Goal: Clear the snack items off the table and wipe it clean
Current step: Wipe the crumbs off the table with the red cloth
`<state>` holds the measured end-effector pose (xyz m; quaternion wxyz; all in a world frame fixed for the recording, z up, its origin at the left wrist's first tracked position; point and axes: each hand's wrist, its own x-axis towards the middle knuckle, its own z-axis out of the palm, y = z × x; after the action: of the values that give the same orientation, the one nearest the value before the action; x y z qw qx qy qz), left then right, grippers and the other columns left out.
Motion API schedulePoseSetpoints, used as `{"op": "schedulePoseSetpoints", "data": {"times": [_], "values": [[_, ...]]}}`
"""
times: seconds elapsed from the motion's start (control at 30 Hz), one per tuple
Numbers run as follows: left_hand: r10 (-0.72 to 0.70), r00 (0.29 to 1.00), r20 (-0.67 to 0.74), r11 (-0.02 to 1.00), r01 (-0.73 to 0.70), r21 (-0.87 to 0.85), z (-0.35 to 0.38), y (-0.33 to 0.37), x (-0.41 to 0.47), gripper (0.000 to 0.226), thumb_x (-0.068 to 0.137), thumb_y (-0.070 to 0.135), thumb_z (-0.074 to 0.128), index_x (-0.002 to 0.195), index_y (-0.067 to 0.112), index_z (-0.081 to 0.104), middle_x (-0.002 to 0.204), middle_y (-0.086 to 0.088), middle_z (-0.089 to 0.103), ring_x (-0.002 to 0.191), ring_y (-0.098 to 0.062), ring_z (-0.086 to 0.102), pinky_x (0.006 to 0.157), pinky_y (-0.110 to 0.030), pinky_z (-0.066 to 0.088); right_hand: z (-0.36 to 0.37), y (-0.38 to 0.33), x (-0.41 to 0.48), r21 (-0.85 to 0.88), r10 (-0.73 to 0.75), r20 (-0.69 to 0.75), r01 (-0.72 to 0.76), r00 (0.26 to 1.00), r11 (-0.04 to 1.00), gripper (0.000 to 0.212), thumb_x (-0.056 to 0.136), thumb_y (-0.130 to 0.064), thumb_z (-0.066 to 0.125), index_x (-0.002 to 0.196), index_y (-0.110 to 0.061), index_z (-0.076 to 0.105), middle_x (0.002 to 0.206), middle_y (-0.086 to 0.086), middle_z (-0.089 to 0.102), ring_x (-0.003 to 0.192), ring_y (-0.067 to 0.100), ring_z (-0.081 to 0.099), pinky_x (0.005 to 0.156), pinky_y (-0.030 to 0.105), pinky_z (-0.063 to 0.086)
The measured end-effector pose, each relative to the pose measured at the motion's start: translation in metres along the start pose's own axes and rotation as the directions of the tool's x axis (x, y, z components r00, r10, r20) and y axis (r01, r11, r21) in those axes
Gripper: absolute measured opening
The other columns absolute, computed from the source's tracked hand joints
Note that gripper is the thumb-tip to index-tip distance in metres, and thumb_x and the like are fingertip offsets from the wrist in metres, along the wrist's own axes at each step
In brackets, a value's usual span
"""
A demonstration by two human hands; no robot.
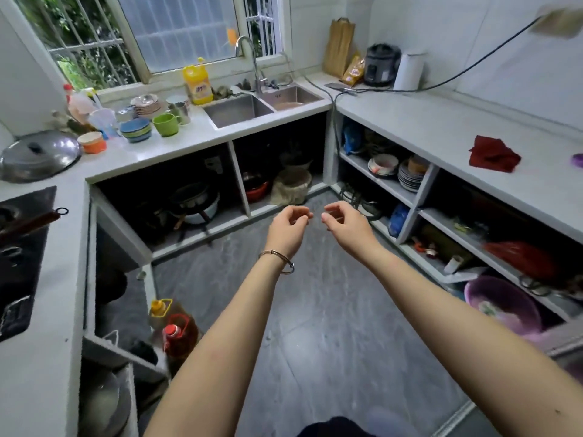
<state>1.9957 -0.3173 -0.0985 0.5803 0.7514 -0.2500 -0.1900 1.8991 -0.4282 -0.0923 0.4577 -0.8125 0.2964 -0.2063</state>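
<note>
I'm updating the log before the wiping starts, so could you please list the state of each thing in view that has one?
Left hand: empty, fingers loosely curled.
Right hand: empty, fingers loosely curled.
Red cloth: crumpled on the right counter.
Faucet: no water visible.
Wok lid: lying on the left counter.

Both arms extended forward, hands held near each other in mid-air.

Left hand (pixel 288 227) is raised at centre frame, fingers curled loosely inward, thumb and fingertips brought close together; nothing is seen held in the grip. A thin bracelet (pixel 277 261) is worn at the left wrist. Right hand (pixel 344 223) is held just beside it at the same height, fingers likewise curled, thumb and forefinger nearly pinched, nothing visibly gripped. The fingertips of the two hands are pointed toward each other, a small gap left between them. Both forearms are bare and stretched out from the bottom of the view, converging toward the hands.
</note>
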Motion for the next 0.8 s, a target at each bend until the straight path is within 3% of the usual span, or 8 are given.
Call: {"op": "schedulePoseSetpoints", "data": {"times": [0.1,0.27,0.4,0.5,0.73,0.8], "values": [[0.025,0.999,0.038,1.000,-0.024,-0.011,0.015,0.003,0.028,0.021,0.089,0.007,0.051,0.089,0.026,0.058,0.091,0.008,0.069,0.096,-0.016,0.065,0.078,-0.026,0.045,-0.009,0.012,0.021,0.016,0.023,-0.038,-0.022,0.999,1.000,0.018,0.089,-0.032,0.058,0.104,-0.022,0.058,0.096,0.001,0.066,0.088,0.021,0.065,0.084,0.035,0.051],[0.024,0.989,0.148,0.999,-0.027,0.018,0.063,-0.003,0.089,0.022,0.088,0.007,0.052,0.087,0.029,0.058,0.091,0.008,0.070,0.096,-0.015,0.065,0.082,-0.031,0.047,-0.043,0.043,0.071,-0.013,0.097,-0.142,-0.100,0.985,0.995,0.023,0.090,-0.028,0.058,0.109,-0.015,0.060,0.099,0.002,0.066,0.087,0.018,0.063,0.070,0.017,0.035],[0.051,0.981,0.185,0.997,-0.060,0.044,0.103,0.005,0.136,0.023,0.087,0.009,0.054,0.085,0.032,0.059,0.093,0.009,0.070,0.087,-0.008,0.062,0.083,-0.032,0.049,-0.066,0.070,0.111,0.037,0.138,-0.176,-0.134,0.975,0.990,0.023,0.089,-0.029,0.060,0.108,-0.016,0.061,0.101,-0.001,0.066,0.091,0.018,0.064,0.089,0.034,0.050],[0.051,0.976,0.214,0.999,-0.047,-0.022,0.144,0.023,0.179,0.020,0.087,0.005,0.054,0.090,0.024,0.061,0.096,0.004,0.069,0.088,-0.009,0.062,0.082,-0.031,0.047,-0.095,0.091,0.152,0.057,0.153,-0.215,-0.144,0.965,0.988,0.023,0.088,-0.029,0.060,0.107,-0.017,0.060,0.100,-0.002,0.065,0.094,0.016,0.063,0.091,0.040,0.051],[0.050,0.952,0.301,0.999,-0.043,-0.031,0.231,0.050,0.269,0.019,0.087,0.006,0.054,0.099,0.019,0.062,0.096,0.004,0.069,0.085,-0.008,0.061,0.075,-0.023,0.045,-0.156,0.130,0.240,0.071,0.209,-0.277,-0.197,0.938,0.978,0.023,0.090,-0.025,0.060,0.110,-0.013,0.060,0.098,0.000,0.064,0.084,0.014,0.059,0.081,0.028,0.048],[0.064,0.949,0.308,0.998,-0.052,-0.047,0.250,0.055,0.290,0.019,0.087,0.004,0.054,0.098,0.019,0.062,0.098,0.002,0.069,0.087,-0.009,0.060,0.072,-0.020,0.044,-0.171,0.138,0.258,0.068,0.208,-0.298,-0.197,0.932,0.978,0.024,0.090,-0.024,0.060,0.110,-0.011,0.060,0.096,-0.001,0.063,0.086,0.013,0.059,0.085,0.027,0.048]]}}
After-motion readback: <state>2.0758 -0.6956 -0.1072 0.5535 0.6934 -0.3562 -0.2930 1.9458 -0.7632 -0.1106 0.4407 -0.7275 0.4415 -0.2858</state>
